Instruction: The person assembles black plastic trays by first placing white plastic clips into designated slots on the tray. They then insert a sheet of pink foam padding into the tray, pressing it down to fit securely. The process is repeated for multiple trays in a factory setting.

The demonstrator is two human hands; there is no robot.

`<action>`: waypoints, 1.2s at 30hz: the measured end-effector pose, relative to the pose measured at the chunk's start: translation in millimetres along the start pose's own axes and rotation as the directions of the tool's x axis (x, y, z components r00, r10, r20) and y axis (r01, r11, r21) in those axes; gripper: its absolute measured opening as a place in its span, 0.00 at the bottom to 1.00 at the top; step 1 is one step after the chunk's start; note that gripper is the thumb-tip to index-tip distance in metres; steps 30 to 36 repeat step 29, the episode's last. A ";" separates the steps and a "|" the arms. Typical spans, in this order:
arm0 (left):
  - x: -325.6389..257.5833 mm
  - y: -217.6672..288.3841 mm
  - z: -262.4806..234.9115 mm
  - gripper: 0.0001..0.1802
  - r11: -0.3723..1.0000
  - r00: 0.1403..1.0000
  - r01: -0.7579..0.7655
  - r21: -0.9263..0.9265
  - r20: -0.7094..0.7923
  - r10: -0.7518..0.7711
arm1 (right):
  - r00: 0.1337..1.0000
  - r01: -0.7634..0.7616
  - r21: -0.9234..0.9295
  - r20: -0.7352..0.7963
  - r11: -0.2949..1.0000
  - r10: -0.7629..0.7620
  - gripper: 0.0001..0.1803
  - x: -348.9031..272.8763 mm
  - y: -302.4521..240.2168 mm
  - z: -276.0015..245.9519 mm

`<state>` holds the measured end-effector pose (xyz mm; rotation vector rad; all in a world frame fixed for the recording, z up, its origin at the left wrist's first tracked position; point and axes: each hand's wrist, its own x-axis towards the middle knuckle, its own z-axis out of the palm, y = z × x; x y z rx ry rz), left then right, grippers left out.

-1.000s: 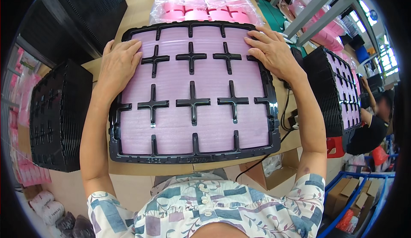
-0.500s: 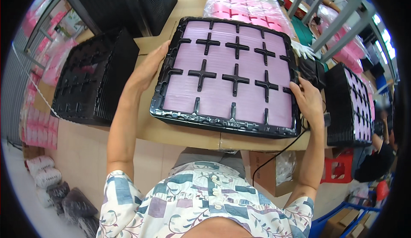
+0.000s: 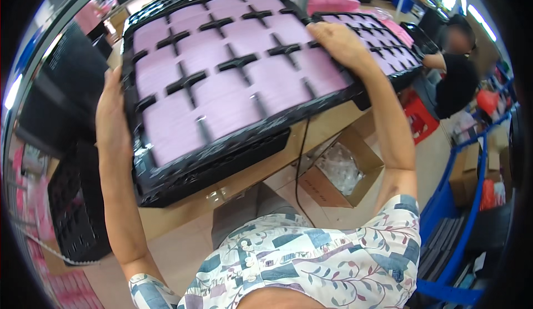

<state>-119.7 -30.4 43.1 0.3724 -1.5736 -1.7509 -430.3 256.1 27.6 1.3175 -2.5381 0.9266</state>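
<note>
Between my hands is a wide black plastic tray (image 3: 239, 63) with cross-shaped dividers and pale pink foam-like sheets (image 3: 169, 128) in its compartments. It sits slanted in view, its near left corner closest to me, and looks slightly blurred. My left hand (image 3: 114, 112) presses along its left side, the fingers partly hidden by the rim. At its right edge, my right hand (image 3: 341, 45) grips the rim with fingers on top. More black plastic shows below the near rim; whether it is the same tray or one underneath, I cannot tell.
A similar pink-filled tray (image 3: 397, 67) stands right, beside a seated person (image 3: 458, 78) on a red stool (image 3: 420, 120). Black stacks (image 3: 69, 95) are at left. Below the table edge are a cable (image 3: 302, 164) and a carton (image 3: 358, 184). A blue rack (image 3: 469, 198) stands lower right.
My view has swung to the right. The tray now appears turned counterclockwise and nearer the left. My left hand was flatter against its side; my right hand now appears higher along its right edge.
</note>
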 end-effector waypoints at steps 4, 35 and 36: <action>45.5 -42.2 127.6 0.17 0.974 0.963 0.142 -0.178 0.253 -0.094 | 0.949 -0.315 -0.146 -0.055 0.938 0.310 0.39 -7.8 85.8 -97.9; -5.4 -35.4 95.1 0.34 0.964 0.847 0.238 0.115 0.462 -0.264 | 0.994 -0.005 -0.612 0.086 0.790 0.073 0.38 -46.8 72.7 -25.6; -5.4 -35.4 95.1 0.34 0.964 0.847 0.238 0.115 0.462 -0.264 | 0.994 -0.005 -0.612 0.086 0.790 0.073 0.38 -46.8 72.7 -25.6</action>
